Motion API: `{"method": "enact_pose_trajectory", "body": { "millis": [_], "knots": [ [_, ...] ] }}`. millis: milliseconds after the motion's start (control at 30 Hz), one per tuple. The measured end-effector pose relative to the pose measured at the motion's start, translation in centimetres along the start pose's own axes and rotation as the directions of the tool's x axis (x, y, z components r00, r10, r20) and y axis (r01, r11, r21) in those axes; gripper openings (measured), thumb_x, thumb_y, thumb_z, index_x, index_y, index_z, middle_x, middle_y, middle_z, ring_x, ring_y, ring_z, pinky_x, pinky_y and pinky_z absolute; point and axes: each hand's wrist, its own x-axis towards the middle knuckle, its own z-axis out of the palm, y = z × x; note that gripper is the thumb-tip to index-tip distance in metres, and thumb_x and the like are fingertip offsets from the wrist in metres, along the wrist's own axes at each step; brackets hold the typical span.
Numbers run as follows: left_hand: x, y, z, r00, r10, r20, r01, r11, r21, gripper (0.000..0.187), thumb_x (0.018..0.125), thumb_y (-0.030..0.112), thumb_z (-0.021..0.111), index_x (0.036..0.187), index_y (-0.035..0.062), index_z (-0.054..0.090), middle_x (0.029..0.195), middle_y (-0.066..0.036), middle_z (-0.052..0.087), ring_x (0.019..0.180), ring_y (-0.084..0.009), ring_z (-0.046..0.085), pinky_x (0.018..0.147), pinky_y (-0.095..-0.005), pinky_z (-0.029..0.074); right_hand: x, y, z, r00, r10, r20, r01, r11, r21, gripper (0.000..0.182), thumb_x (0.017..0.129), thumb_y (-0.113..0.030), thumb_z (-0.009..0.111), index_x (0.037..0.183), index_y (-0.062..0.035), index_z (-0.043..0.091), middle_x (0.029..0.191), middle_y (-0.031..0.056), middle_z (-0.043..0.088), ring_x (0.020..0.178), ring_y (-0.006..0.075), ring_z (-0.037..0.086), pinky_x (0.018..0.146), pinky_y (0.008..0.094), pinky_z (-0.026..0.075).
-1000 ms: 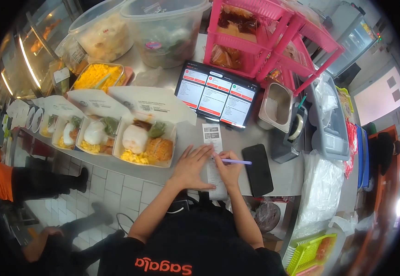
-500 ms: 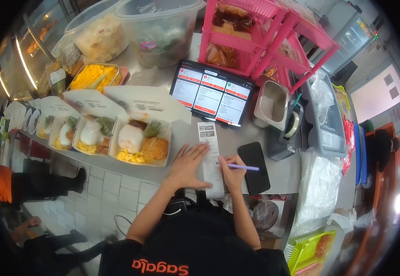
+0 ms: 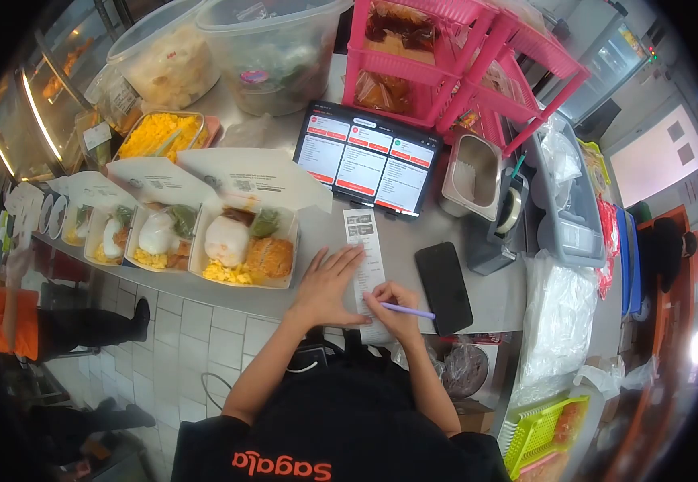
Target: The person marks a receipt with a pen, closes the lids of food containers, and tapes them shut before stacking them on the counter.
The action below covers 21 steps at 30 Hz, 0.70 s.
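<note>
The left hand lies flat with fingers spread on the steel counter, its fingertips pressing the left edge of the long white paper receipt. That strip looks thin, light and limp, likely to slide or curl unless pinned, so a flat palm on its margin seems the sound hold. The receipt runs near to far between both hands, its far end toward the black tablet with red order tiles. The right hand is closed in a writing grip on a slim lilac pen, tip on the strip's near part; the pen looks stiff and light. A black phone lies just right.
</note>
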Motion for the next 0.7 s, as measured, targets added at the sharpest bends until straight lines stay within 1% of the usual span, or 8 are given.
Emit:
{"method": "enact_pose_trajectory", "body": {
  "millis": [67, 200, 300, 400, 467, 500, 567, 700],
  "knots": [
    [0.0, 0.0, 0.1, 1.0, 0.005, -0.012, -0.005, 1.0, 0.0, 0.104, 0.052, 0.058, 0.071, 0.133, 0.0044, 0.033, 0.139, -0.007, 0.034, 0.13, -0.0203, 0.029, 0.109, -0.0433, 0.016, -0.1, 0.2, -0.2, 0.99, -0.138, 0.008, 0.138, 0.985, -0.1, 0.025, 0.073, 0.004, 0.067, 0.061, -0.0013, 0.046, 0.069, 0.0047, 0.058, 0.054, 0.0027, 0.048, 0.046, 0.0172, 0.037],
    [0.1, 0.0, 0.0, 1.0, 0.006, -0.008, -0.006, 1.0, 0.003, 0.103, 0.053, 0.058, 0.07, 0.132, 0.004, 0.033, 0.139, -0.007, 0.034, 0.13, -0.0204, 0.029, 0.109, -0.0433, 0.016, -0.2, -1.0, -0.3, 0.991, -0.029, -0.132, 0.016, 0.996, -0.092, 0.024, 0.074, 0.003, 0.067, 0.061, -0.0012, 0.046, 0.068, 0.0042, 0.057, 0.054, 0.0024, 0.048, 0.046, 0.017, 0.037],
    [0.0, 0.0, 0.0, 1.0, -0.004, 0.018, 0.004, 1.0, 0.014, 0.103, 0.053, 0.059, 0.07, 0.132, 0.0034, 0.034, 0.139, -0.008, 0.033, 0.13, -0.0203, 0.029, 0.109, -0.0432, 0.016, -0.6, -1.2, -0.5, 0.998, -0.02, 0.053, 0.022, 0.998, -0.051, 0.022, 0.073, 0.002, 0.067, 0.06, 0.0013, 0.049, 0.066, 0.0053, 0.059, 0.056, 0.0029, 0.05, 0.047, 0.0187, 0.04],
    [0.1, 0.1, -0.1, 1.0, 0.006, 0.001, -0.006, 1.0, -0.009, 0.103, 0.053, 0.059, 0.07, 0.132, 0.0032, 0.034, 0.139, -0.008, 0.033, 0.13, -0.0201, 0.028, 0.109, -0.043, 0.016, -0.6, -1.3, -0.6, 0.991, -0.035, -0.131, 0.019, 0.993, -0.12, 0.023, 0.074, 0.002, 0.067, 0.06, 0.0012, 0.049, 0.066, 0.0052, 0.058, 0.055, 0.0028, 0.049, 0.047, 0.0187, 0.039],
    [0.1, 0.1, -0.2, 1.0, -0.001, 0.021, 0.001, 1.0, -0.002, 0.104, 0.053, 0.06, 0.07, 0.132, 0.003, 0.034, 0.139, -0.008, 0.033, 0.13, -0.02, 0.028, 0.109, -0.0427, 0.016, -1.0, -0.9, -1.1, 0.99, 0.033, 0.139, -0.029, 0.999, -0.03, 0.023, 0.074, 0.002, 0.066, 0.06, 0.0007, 0.048, 0.065, 0.0047, 0.056, 0.054, 0.0034, 0.048, 0.047, 0.0184, 0.038],
    [0.1, 0.1, -0.2, 1.0, -0.002, 0.024, 0.002, 1.0, -0.002, 0.104, 0.053, 0.06, 0.07, 0.132, 0.003, 0.034, 0.139, -0.008, 0.033, 0.13, -0.02, 0.028, 0.109, -0.0427, 0.016, -1.0, -0.9, -0.9, 0.99, 0.035, 0.138, -0.032, 0.999, -0.028, 0.023, 0.074, 0.002, 0.066, 0.06, 0.0007, 0.048, 0.065, 0.0047, 0.056, 0.054, 0.0034, 0.048, 0.047, 0.0184, 0.038],
    [0.1, 0.1, -0.3, 1.0, -0.001, 0.021, 0.0, 1.0, 0.007, 0.104, 0.054, 0.06, 0.069, 0.133, 0.0028, 0.032, 0.14, -0.007, 0.032, 0.131, -0.0195, 0.028, 0.109, -0.0424, 0.016, -0.8, -1.1, -0.6, 0.976, -0.17, -0.137, 0.137, 0.966, -0.219, 0.023, 0.075, 0.002, 0.065, 0.061, 0.0005, 0.047, 0.063, 0.0039, 0.054, 0.053, 0.0043, 0.047, 0.047, 0.0186, 0.037],
    [0.4, -0.5, 0.3, 0.999, -0.038, 0.002, 0.038, 0.999, 0.007, 0.105, 0.055, 0.06, 0.069, 0.134, 0.0023, 0.03, 0.141, -0.009, 0.03, 0.131, -0.021, 0.027, 0.109, -0.0427, 0.016, -1.6, -1.5, -1.1, 0.952, -0.143, -0.271, 0.125, 0.989, -0.084, 0.018, 0.077, 0.0, 0.063, 0.067, -0.0005, 0.048, 0.061, 0.0051, 0.053, 0.05, 0.0052, 0.044, 0.044, 0.0202, 0.034]
  ]
}}
